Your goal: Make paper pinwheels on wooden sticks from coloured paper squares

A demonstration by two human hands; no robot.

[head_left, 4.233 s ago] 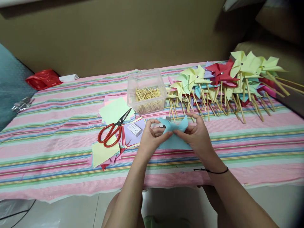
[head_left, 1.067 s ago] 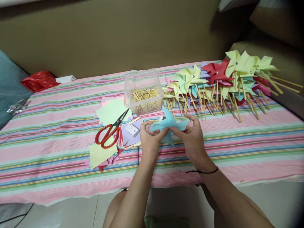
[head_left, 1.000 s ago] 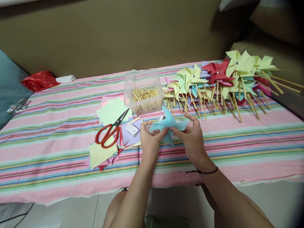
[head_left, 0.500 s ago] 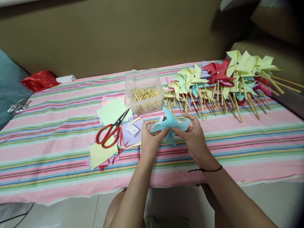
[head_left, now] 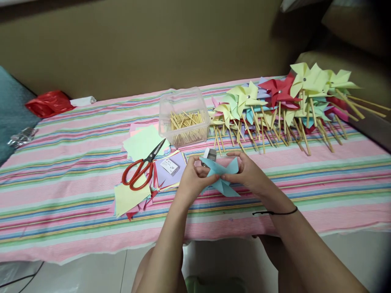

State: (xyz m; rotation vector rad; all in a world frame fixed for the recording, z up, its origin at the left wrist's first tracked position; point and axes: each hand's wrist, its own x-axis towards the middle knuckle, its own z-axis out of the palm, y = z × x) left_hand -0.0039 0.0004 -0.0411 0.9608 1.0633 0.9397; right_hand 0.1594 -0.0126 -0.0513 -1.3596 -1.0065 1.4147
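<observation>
Over pink-striped cloth (head_left: 76, 177), my left fingers (head_left: 211, 179) and right fingers (head_left: 234, 178) pinch the light-blue folded-paper pinwheel (head_left: 223, 187) centred between them, neither nearer.

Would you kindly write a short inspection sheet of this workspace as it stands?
Surface: striped cloth, wrinkled in places.
Work things: folded blue paper; wooden sticks in clear box; pinwheels on the right.
Clutter: scissors over paper sheets; small white box on purple paper.
Hands: left hand and right hand both pinch the folded blue paper.
Cables: dark cable on floor, lower left.
Surroundings: brown panel behind, red bag far left.
</observation>
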